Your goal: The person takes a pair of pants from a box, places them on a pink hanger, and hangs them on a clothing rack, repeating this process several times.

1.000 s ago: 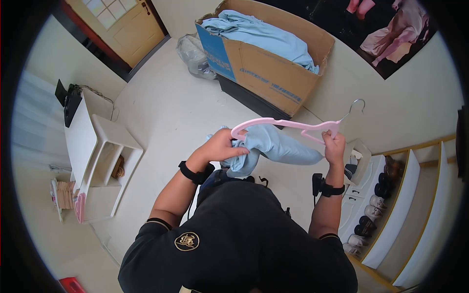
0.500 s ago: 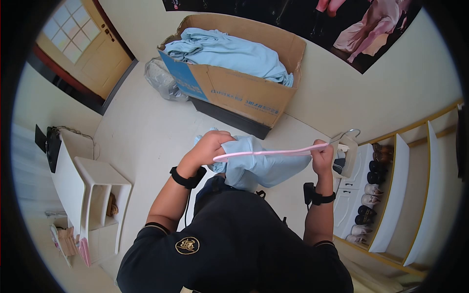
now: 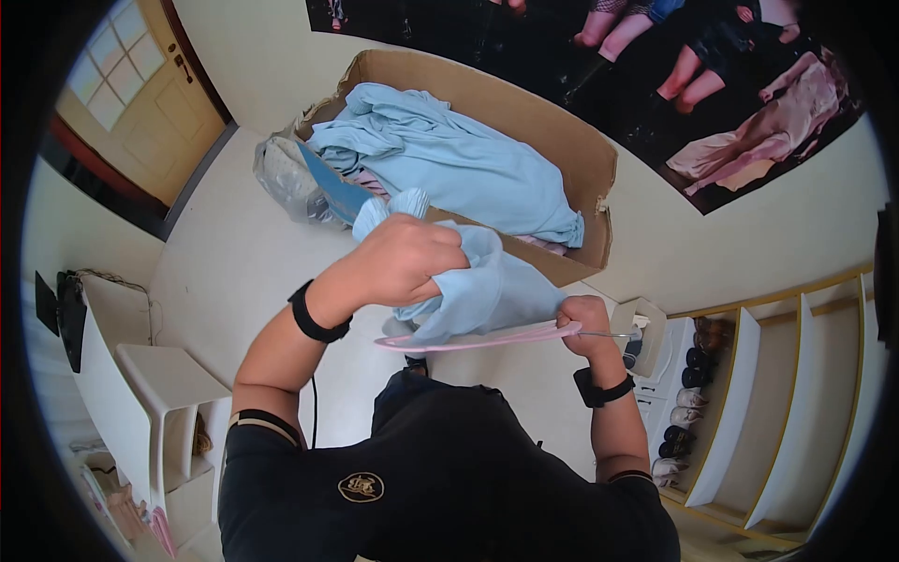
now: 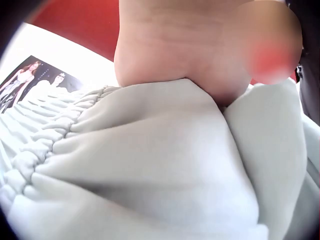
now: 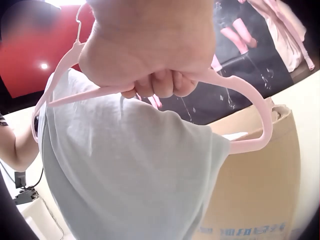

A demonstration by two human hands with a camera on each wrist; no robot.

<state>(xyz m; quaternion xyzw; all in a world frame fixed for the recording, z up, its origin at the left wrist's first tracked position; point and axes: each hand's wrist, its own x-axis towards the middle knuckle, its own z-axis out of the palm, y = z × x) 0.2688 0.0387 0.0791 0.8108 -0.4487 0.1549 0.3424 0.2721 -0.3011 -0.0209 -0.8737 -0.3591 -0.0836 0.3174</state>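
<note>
A light-blue garment is bunched between the two hands. My left hand grips it, knuckles up, with a ruffled part sticking out beyond the hand. In the left wrist view the gathered seam and smooth folds of the cloth lie under the hand; its fingertips are hidden. My right hand holds a pink hanger near its metal hook. The right wrist view shows the fingers of my right hand curled round the hanger, cloth hanging against it.
Ahead is a cardboard box holding more light-blue clothing, with a clear plastic bag beside it. Shelves with shoes stand right, a white desk unit left. A pale bin sits beyond the right hand.
My left hand has risen with the cloth toward the box. The hanger has tilted and now lies on the body side of the garment, its hook pointing right. The box appears closer.
</note>
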